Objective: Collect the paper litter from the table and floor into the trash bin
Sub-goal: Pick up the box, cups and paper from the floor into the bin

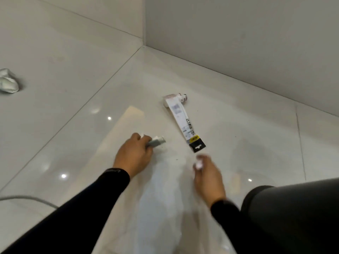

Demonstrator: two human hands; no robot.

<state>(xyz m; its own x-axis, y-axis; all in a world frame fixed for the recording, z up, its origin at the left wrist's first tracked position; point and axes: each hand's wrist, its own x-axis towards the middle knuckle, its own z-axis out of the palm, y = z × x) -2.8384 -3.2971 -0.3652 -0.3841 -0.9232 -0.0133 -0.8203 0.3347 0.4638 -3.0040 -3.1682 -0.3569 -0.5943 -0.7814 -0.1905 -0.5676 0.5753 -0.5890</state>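
while the left hand (134, 156) is clamped on a small grey paper scrap (157, 141) down at the floor (73, 125), the right hand (208, 176) hangs near a long packaging card (183, 121) lying flat. it's too blurry to tell if its fingers are apart or together. a crumpled paper (8, 81) lies far left.

light: bright, even, overhead src | glare: small spot refl. on glossy floor (73, 110) | shadows: faint | blur: motion blur on right hand (208, 177) | edges: wide-angle bend
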